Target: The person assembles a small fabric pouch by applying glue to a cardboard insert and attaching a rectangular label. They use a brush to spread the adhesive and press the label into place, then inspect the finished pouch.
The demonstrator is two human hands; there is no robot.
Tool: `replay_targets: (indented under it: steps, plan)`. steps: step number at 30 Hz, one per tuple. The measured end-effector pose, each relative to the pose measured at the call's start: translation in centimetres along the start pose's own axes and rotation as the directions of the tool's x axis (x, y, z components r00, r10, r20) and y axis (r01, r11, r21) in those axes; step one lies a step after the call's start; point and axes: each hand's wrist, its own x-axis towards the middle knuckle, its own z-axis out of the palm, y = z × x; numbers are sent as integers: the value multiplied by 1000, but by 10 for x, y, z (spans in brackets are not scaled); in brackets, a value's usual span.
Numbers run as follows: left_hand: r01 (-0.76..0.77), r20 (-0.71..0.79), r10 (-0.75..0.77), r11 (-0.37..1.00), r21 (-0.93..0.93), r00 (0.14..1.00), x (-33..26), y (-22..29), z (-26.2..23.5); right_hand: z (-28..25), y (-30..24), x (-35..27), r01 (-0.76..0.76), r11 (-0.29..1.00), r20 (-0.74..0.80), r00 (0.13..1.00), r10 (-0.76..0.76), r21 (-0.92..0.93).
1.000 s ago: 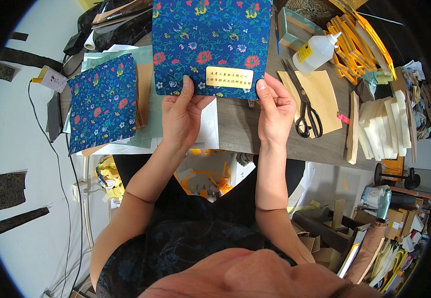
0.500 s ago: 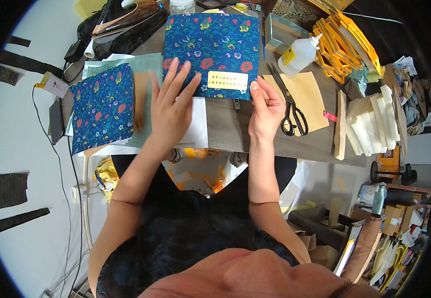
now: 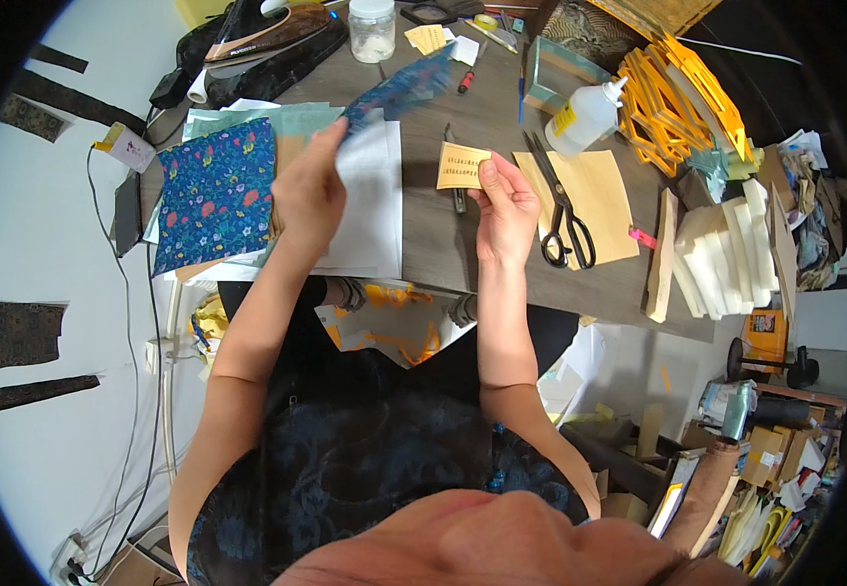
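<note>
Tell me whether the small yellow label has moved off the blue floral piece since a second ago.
Yes. The yellow label is now pinched in the right hand, apart from the blue floral piece that the left hand lifts, and sits closer to the scissors.

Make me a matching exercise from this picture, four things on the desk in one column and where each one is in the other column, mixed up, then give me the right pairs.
Things:
1. yellow paper label
2. black scissors
3. white glue bottle
4. blue floral fabric piece

Places:
A. lying on a tan paper sheet
B. lifted off the table in the left hand
C. pinched in the right hand
D. beside the stack of yellow frames

Pairs: 1-C, 2-A, 3-D, 4-B
</note>
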Motion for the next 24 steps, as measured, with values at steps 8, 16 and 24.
replay_targets:
  steps: [8,16,24]
  plan:
    - [662,116,-658,704,-256,744,-21,-23,2,-6,-16,-18,133,990,-80,987,-136,-41]
    - [760,543,-577,230,-608,610,-17,56,30,25,9,-45,-5,985,9,1000,4,171]
    - [826,729,-480,-16,-563,488,13,68,38,-56,-34,126,-137,264,51,950,308,955]
